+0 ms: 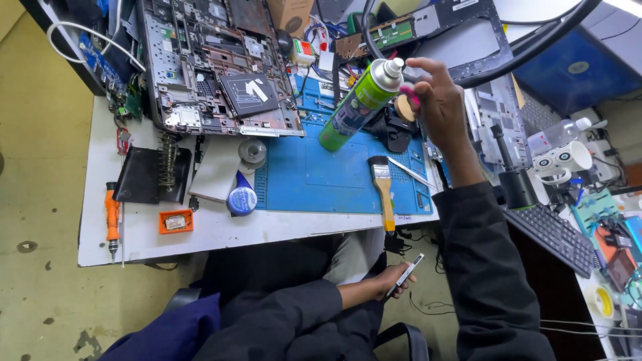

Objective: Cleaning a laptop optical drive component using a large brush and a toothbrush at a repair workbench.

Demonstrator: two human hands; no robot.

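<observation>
Above the blue silicone work mat (334, 177), a green aerosol spray can with a white nozzle (359, 103) hangs tilted, cap toward the right hand (438, 107), whose fingers pinch a small pink cap (410, 95) just beside the nozzle. Behind sits an opened laptop chassis (217, 63); a wooden-handled paintbrush (383, 190) lies on the mat below (nothing blocks it). Low under the white counter (200, 230), the left hand (394, 277) grips a slim silver metal strip (409, 269).

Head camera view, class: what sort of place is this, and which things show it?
Most likely an electronics repair workbench: an opened laptop chassis lies by a blue work mat, with an orange screwdriver and paintbrush nearby.
</observation>
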